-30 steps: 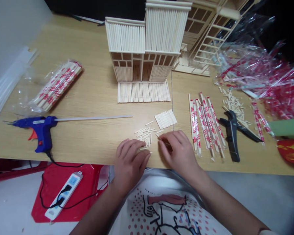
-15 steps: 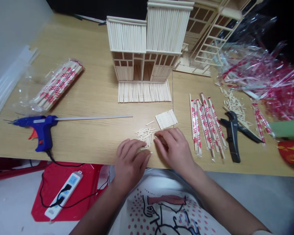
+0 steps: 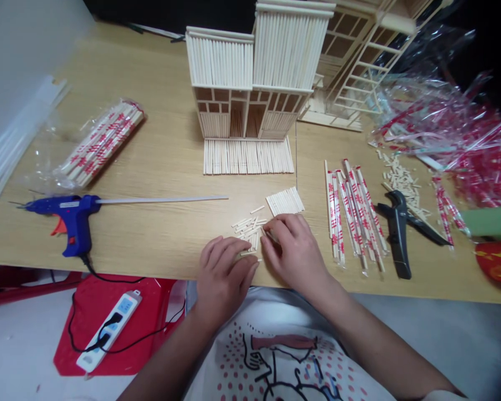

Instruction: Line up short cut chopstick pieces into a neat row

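My left hand (image 3: 224, 273) lies palm down at the table's front edge, fingers stretched flat over short wooden stick pieces (image 3: 247, 227). My right hand (image 3: 294, 250) sits just right of it, fingers curled and pinched together at the edge of that small pile; what they hold is hidden. A small glued panel of sticks (image 3: 285, 201) lies just beyond my right hand. Further back stands a model house of wooden sticks (image 3: 259, 78) with a stick mat (image 3: 248, 156) in front.
A blue glue gun (image 3: 67, 217) with a long glue stick lies at the left, its cord running to a power strip (image 3: 108, 331) on the floor. Wrapped chopsticks (image 3: 353, 209), black cutters (image 3: 396, 231), a bagged bundle (image 3: 98, 142) and torn wrappers (image 3: 451, 133) surround the work area.
My right hand has slid left and slightly away from me, closing in on the pile of short sticks. My left hand has stayed in place.
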{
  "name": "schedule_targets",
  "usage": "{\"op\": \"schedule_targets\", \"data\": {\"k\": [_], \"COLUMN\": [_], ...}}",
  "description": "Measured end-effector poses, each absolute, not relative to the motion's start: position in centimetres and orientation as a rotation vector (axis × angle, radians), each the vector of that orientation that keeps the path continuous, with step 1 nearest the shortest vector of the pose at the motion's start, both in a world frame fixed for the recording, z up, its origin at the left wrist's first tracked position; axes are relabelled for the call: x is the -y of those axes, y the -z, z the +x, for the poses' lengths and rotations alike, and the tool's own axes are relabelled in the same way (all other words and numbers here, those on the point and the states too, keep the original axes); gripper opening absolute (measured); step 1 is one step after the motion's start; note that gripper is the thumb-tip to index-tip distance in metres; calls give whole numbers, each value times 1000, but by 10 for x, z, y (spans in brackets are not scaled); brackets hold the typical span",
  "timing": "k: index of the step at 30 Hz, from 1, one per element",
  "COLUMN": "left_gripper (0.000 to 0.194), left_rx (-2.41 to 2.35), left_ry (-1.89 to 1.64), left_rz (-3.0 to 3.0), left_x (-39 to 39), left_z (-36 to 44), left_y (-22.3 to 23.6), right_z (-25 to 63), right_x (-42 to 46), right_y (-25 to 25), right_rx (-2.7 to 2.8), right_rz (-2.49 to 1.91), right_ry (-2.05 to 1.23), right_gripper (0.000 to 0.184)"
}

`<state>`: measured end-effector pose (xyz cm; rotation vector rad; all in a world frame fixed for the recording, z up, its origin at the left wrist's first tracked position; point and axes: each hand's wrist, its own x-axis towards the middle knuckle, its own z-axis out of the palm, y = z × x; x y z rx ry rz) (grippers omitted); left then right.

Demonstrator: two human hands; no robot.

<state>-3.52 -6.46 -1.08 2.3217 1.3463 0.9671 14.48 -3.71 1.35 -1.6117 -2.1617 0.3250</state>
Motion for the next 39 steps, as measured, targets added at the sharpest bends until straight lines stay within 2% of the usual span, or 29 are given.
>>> {"op": "schedule_targets", "data": {"k": [16, 22, 39], "left_gripper": [11, 9, 11], "left_rx": [-1345, -1361, -1340], "left_ry": [-974, -966, -979], "left_rz": [2314, 2334, 2281], "left_x": [65, 64, 68], "left_z": [-35, -34, -42], "left_y": [10, 11, 10], "right_z": [161, 151, 171], "right_x": [45, 44, 43], "right_y": [-23, -21, -25], "right_rx": [2216, 2295, 2466], "right_rz": [-1566, -1407, -1465], "right_ry": [-396, -463, -412], "right_gripper": [13, 16, 19]}}
